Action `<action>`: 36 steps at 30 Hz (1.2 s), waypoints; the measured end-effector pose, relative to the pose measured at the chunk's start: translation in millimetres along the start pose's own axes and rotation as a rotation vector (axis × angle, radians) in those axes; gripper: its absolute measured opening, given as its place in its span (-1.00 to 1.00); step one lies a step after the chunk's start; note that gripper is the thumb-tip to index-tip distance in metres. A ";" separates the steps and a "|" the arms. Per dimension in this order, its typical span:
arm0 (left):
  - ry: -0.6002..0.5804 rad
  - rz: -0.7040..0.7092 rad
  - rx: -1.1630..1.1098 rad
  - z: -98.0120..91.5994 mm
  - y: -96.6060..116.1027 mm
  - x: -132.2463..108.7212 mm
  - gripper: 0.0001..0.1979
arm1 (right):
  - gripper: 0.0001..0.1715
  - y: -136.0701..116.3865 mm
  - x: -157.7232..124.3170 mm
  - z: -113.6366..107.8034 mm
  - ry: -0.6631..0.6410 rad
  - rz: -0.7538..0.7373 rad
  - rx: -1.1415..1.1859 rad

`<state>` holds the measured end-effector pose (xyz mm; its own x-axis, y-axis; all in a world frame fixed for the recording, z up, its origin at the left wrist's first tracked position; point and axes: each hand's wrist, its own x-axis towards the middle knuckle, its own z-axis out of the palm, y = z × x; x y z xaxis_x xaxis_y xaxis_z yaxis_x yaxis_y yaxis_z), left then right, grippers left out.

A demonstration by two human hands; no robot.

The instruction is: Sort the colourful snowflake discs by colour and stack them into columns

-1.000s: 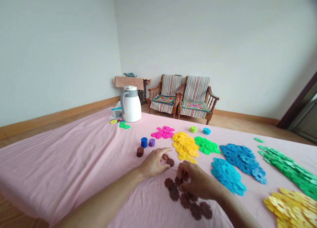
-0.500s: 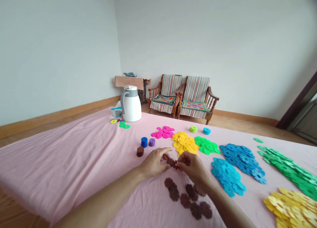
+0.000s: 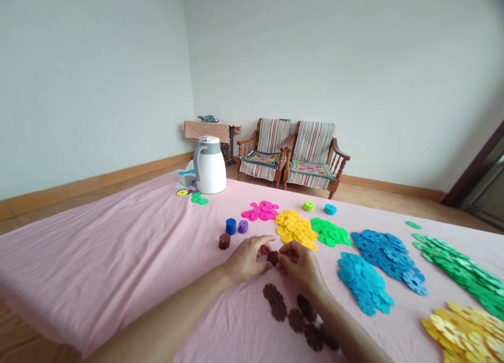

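My left hand (image 3: 246, 259) and my right hand (image 3: 299, 266) meet over the pink sheet (image 3: 118, 258). Between their fingertips is a short stack of brown plastic flower-shaped discs (image 3: 273, 257), held from both sides. Below my hands lie loose brown discs (image 3: 296, 321). A finished brown stack (image 3: 224, 241) stands left of my left hand, with a blue stack (image 3: 231, 226) and a purple stack (image 3: 243, 226) beyond it. Heaps of magenta (image 3: 260, 211), yellow (image 3: 295, 229) and green discs (image 3: 329, 232) lie just past my fingers.
Blue (image 3: 388, 253) and cyan (image 3: 364, 283) disc heaps lie to the right, with larger green (image 3: 460, 272) and yellow heaps (image 3: 464, 329) beyond. A white thermos jug (image 3: 210, 166) stands at the sheet's far edge, near two wooden armchairs (image 3: 293, 153).
My right hand has moved up and left from the loose brown discs. Both hands now close on the small brown stack, and several loose discs show more clearly below them.
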<state>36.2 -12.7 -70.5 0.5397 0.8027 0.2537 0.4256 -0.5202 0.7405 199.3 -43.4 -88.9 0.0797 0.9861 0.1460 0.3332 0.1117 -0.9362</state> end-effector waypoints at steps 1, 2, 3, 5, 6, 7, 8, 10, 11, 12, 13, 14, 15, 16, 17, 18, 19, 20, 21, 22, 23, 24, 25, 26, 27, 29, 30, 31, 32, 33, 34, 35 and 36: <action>-0.001 -0.001 -0.001 0.1 -0.4 0.1 -0.39 | -0.95 0.2 0.0 -0.7 0.008 -0.008 -0.033; -0.004 0.000 -0.005 0.3 -0.8 0.2 -0.38 | -0.93 0.1 -0.3 -1.6 0.018 -0.017 -0.067; -0.008 0.004 -0.012 0.4 -1.3 0.3 -0.37 | -0.91 -0.3 -0.7 -2.6 0.028 -0.027 -0.103; -0.016 0.015 -0.023 0.3 -1.9 0.5 -0.35 | -0.87 -1.8 -2.2 -4.7 0.037 -0.052 -0.180; -0.019 0.018 -0.022 0.2 -2.0 0.6 -0.35 | -0.85 -2.8 -3.2 -5.8 0.037 -0.066 -0.226; -0.020 0.018 -0.018 0.0 -1.9 0.6 -0.34 | -0.83 -3.8 -4.4 -6.7 0.039 -0.083 -0.279; -0.019 0.015 -0.011 -0.3 -1.7 0.6 -0.35 | -0.81 -4.6 -5.6 -7.4 0.042 -0.104 -0.335; -0.016 0.013 -0.006 -0.7 -0.9 0.5 -0.36 | -0.78 -5.1 -7.8 -7.9 0.049 -0.155 -0.434; -0.015 0.014 -0.008 -0.8 -0.4 0.5 -0.36 | -0.77 -4.6 -8.7 -7.7 0.049 -0.179 -0.469; -0.015 0.015 -0.009 -0.8 0.1 0.4 -0.37 | -0.77 -3.7 -9.3 -7.2 0.046 -0.199 -0.489; -0.017 0.015 -0.010 -0.7 0.5 0.4 -0.37 | -0.76 -2.7 -9.6 -6.6 0.043 -0.212 -0.499; -0.020 0.014 -0.011 -0.7 0.9 0.4 -0.37 | -0.76 -1.7 -9.7 -6.1 0.041 -0.216 -0.502; -0.022 0.013 -0.011 -0.6 1.1 0.5 -0.36 | -0.76 -1.1 -9.7 -5.6 0.040 -0.215 -0.500; -0.024 0.011 -0.011 -0.6 1.3 0.5 -0.36 | -0.76 -1.2 -9.6 -5.4 0.039 -0.211 -0.494; -0.025 0.011 -0.012 -0.6 1.4 0.5 -0.36 | -0.76 -2.1 -9.6 -5.5 0.037 -0.207 -0.485; -0.023 0.011 -0.012 -0.6 1.5 0.6 -0.36 | -0.77 -3.8 -9.8 -6.1 0.038 -0.201 -0.475; -0.021 0.010 -0.012 -0.7 1.6 0.6 -0.36 | -0.78 -6.5 -10.3 -7.1 0.040 -0.194 -0.468; -0.019 0.009 -0.010 -0.7 1.8 0.6 -0.36 | -0.81 -10.0 -11.4 -8.5 0.041 -0.189 -0.463; -0.019 0.005 -0.007 -0.7 2.0 0.7 -0.36 | -0.83 -14.1 -13.0 -10.2 0.034 -0.184 -0.458; -0.020 0.001 -0.004 -0.7 2.1 0.7 -0.36 | -0.84 -18.5 -15.3 -12.1 0.006 -0.180 -0.447; -0.019 -0.004 0.003 -0.6 2.1 0.7 -0.36 | -0.85 -23.0 -18.2 -14.0 -0.045 -0.179 -0.431; -0.017 -0.008 0.010 -0.5 2.1 0.7 -0.37 | -0.86 -27.3 -21.7 -15.8 -0.115 -0.183 -0.410; -0.016 -0.011 0.018 -0.4 1.8 0.7 -0.37 | -0.88 -31.3 -25.4 -17.4 -0.191 -0.190 -0.391; -0.014 -0.014 0.026 -0.3 1.5 0.6 -0.37 | -0.91 -34.7 -29.3 -18.6 -0.255 -0.200 -0.381; -0.010 -0.015 0.032 -0.2 1.0 0.6 -0.38 | -0.93 -37.5 -32.9 -19.4 -0.301 -0.211 -0.388; -0.004 -0.017 0.038 0.0 -0.2 0.4 -0.38 | -0.86 -40.9 -38.5 -19.5 -0.346 -0.232 -0.430; -0.002 -0.017 0.038 0.1 -0.7 0.3 -0.38 | -0.84 -41.7 -40.3 -18.8 -0.359 -0.236 -0.452; 0.000 -0.017 0.037 0.2 -1.2 0.2 -0.38 | -0.82 -42.1 -41.4 -17.9 -0.369 -0.236 -0.468; 0.000 -0.017 0.037 0.3 -1.7 0.1 -0.38 | -0.81 -42.1 -42.0 -16.7 -0.374 -0.234 -0.478; 0.000 -0.016 0.037 0.4 -2.1 0.1 -0.38 | -0.81 -42.0 -42.4 -15.4 -0.372 -0.232 -0.481; -0.001 -0.014 0.038 0.5 -2.5 0.0 -0.38 | -0.81 -42.0 -42.7 -14.2 -0.370 -0.231 -0.480; 0.000 -0.013 0.038 0.7 -2.9 0.0 -0.38 | -0.81 -42.1 -43.0 -13.2 -0.367 -0.231 -0.477; 0.003 -0.011 0.038 0.8 -3.4 0.0 -0.38 | -0.81 -42.4 -43.4 -12.5 -0.365 -0.233 -0.473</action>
<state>35.4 -11.2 -73.5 0.5329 0.8091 0.2477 0.4589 -0.5223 0.7188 193.4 -92.5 -51.6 -0.3421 0.9303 0.1321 0.6886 0.3438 -0.6384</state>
